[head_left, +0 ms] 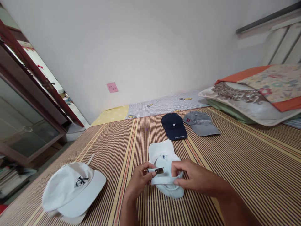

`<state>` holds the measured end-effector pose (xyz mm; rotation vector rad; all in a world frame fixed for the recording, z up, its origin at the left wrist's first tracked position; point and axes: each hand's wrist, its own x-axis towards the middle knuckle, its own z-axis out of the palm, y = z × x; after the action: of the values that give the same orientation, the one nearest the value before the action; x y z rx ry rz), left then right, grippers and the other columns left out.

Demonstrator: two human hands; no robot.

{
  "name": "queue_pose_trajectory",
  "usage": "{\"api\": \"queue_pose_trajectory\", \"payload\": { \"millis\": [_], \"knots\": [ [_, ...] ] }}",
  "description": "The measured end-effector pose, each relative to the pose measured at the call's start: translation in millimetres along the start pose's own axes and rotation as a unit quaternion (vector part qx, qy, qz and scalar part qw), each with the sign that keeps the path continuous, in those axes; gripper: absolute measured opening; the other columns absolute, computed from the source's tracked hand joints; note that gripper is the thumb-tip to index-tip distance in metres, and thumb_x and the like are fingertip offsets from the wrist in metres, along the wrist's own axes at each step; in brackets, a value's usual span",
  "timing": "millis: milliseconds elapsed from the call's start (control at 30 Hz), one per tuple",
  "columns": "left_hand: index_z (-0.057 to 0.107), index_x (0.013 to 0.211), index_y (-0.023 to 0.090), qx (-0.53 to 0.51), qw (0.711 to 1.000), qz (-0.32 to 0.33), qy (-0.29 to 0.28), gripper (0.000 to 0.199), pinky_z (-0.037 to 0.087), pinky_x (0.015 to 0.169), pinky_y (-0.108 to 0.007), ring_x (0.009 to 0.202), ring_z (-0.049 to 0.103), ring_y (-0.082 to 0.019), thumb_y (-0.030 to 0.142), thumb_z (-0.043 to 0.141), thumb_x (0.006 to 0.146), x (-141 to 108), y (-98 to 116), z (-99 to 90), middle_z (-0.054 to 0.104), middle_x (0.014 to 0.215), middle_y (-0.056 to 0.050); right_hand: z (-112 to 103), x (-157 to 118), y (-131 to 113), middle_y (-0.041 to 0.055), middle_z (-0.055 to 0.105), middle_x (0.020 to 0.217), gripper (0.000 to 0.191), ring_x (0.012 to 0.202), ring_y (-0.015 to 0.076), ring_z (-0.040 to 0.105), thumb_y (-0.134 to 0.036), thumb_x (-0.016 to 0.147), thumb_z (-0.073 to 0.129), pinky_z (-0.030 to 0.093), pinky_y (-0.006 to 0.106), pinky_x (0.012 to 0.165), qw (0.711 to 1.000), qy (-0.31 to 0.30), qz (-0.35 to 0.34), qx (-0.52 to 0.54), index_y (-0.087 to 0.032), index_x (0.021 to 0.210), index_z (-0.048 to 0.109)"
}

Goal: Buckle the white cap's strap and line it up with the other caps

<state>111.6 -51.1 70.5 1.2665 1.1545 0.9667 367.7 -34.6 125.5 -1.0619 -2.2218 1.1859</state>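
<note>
pale blue cloth cap (164, 162) sits just nearer than the navy cloth cap (173, 127). left hand (140, 177) pinches its narrow strap (150, 170) beside a dark metal buckle (160, 170) — right hand (192, 176) pinches its curved cloth band (164, 180).

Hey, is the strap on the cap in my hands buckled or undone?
Looks undone: the left hand pinches the buckle, and the strap in the right hand isn't seen passing through it.

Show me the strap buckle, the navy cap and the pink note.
Strap buckle (160, 170), head view: its flat face.
Navy cap (173, 124), head view: crown front.
Pink note (112, 87), head view: sheet's middle.
</note>
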Motion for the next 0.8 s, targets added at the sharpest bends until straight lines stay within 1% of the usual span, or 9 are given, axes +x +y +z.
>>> {"api": "queue_pose_trajectory", "payload": {
  "millis": [100, 167, 300, 400, 500, 567, 700, 733, 800],
  "knots": [
    [0.068, 0.088, 0.015, 0.001, 1.000, 0.003, -0.001, 0.037, 0.034, 0.049, -0.021, 0.050, 0.045, -0.007, 0.048, 0.081, 0.078, 1, -2, -1.0, 0.054, 0.061, 0.007, 4, 1, -4, -0.0032, 0.067, 0.080, 0.010, 0.077, 0.0169, 0.058, -0.020, 0.073, 0.075, 0.034, 0.027, 0.064, 1.000, -0.016, 0.019, -0.010, -0.024, 0.080, 0.069],
    [0.066, 0.088, 0.017, -0.006, 1.000, -0.002, -0.014, 0.036, 0.035, 0.047, -0.021, 0.048, 0.049, -0.007, 0.050, 0.079, 0.080, 0, -2, -0.6, 0.056, 0.062, 0.006, 9, 3, -9, -0.0037, 0.065, 0.075, 0.009, 0.073, 0.0161, 0.057, -0.022, 0.073, 0.077, 0.031, 0.028, 0.062, 0.999, -0.025, 0.030, -0.021, -0.023, 0.081, 0.072],
    [0.063, 0.086, 0.018, -0.016, 1.000, -0.002, -0.024, 0.037, 0.037, 0.048, -0.021, 0.047, 0.052, -0.008, 0.051, 0.079, 0.081, -2, 1, 1.2, 0.056, 0.060, 0.007, 15, 4, -17, -0.0052, 0.060, 0.069, 0.007, 0.068, 0.0137, 0.054, -0.025, 0.076, 0.078, 0.030, 0.027, 0.061, 0.998, -0.052, 0.017, 0.000, -0.022, 0.080, 0.073],
    [0.063, 0.087, 0.018, -0.036, 0.999, 0.014, -0.029, 0.036, 0.038, 0.048, -0.020, 0.047, 0.050, -0.008, 0.050, 0.079, 0.083, -3, 3, 1.7, 0.056, 0.060, 0.007, 14, 1, -19, -0.0049, 0.061, 0.070, 0.013, 0.068, 0.0133, 0.054, -0.027, 0.076, 0.080, 0.034, 0.026, 0.062, 0.994, -0.072, -0.026, 0.072, -0.021, 0.086, 0.076],
    [0.063, 0.089, 0.017, -0.068, 0.996, 0.039, -0.047, 0.034, 0.031, 0.045, -0.019, 0.044, 0.043, -0.005, 0.049, 0.076, 0.086, -4, 3, 0.6, 0.053, 0.061, 0.008, 10, -4, -16, -0.0022, 0.067, 0.070, 0.019, 0.065, 0.0137, 0.058, -0.036, 0.081, 0.079, 0.040, 0.025, 0.062, 0.972, -0.088, -0.086, 0.200, -0.019, 0.087, 0.076],
    [0.063, 0.090, 0.017, -0.093, 0.993, 0.045, -0.051, 0.034, 0.026, 0.046, -0.019, 0.047, 0.037, -0.003, 0.048, 0.078, 0.085, -5, 3, -1.1, 0.051, 0.064, 0.008, 7, -8, -13, -0.0006, 0.069, 0.068, 0.023, 0.063, 0.0140, 0.060, -0.041, 0.085, 0.077, 0.043, 0.025, 0.061, 0.954, -0.081, -0.110, 0.266, -0.018, 0.084, 0.073],
    [0.063, 0.090, 0.018, -0.117, 0.991, 0.047, -0.042, 0.037, 0.024, 0.048, -0.020, 0.053, 0.033, -0.004, 0.047, 0.084, 0.080, -9, 4, -4.7, 0.050, 0.071, 0.006, 1, -10, -5, 0.0022, 0.074, 0.076, 0.023, 0.070, 0.0146, 0.065, -0.041, 0.092, 0.074, 0.048, 0.025, 0.065, 0.927, -0.036, -0.113, 0.356, -0.020, 0.088, 0.065],
    [0.063, 0.089, 0.018, -0.117, 0.991, 0.049, -0.043, 0.036, 0.023, 0.049, -0.021, 0.054, 0.033, -0.005, 0.047, 0.083, 0.081, -9, 3, -5.2, 0.049, 0.070, 0.006, 0, -8, -2, 0.0020, 0.075, 0.077, 0.023, 0.070, 0.0138, 0.064, -0.041, 0.093, 0.073, 0.047, 0.025, 0.065, 0.923, -0.025, -0.111, 0.368, -0.020, 0.091, 0.065],
    [0.064, 0.088, 0.018, -0.120, 0.990, 0.053, -0.048, 0.032, 0.022, 0.050, -0.021, 0.054, 0.032, -0.005, 0.044, 0.082, 0.083, -9, 2, -5.3, 0.047, 0.069, 0.006, 0, -2, 3, 0.0004, 0.073, 0.076, 0.022, 0.066, 0.0114, 0.060, -0.041, 0.094, 0.071, 0.045, 0.023, 0.062, 0.924, -0.005, -0.111, 0.366, -0.020, 0.095, 0.065]
  ]
}}
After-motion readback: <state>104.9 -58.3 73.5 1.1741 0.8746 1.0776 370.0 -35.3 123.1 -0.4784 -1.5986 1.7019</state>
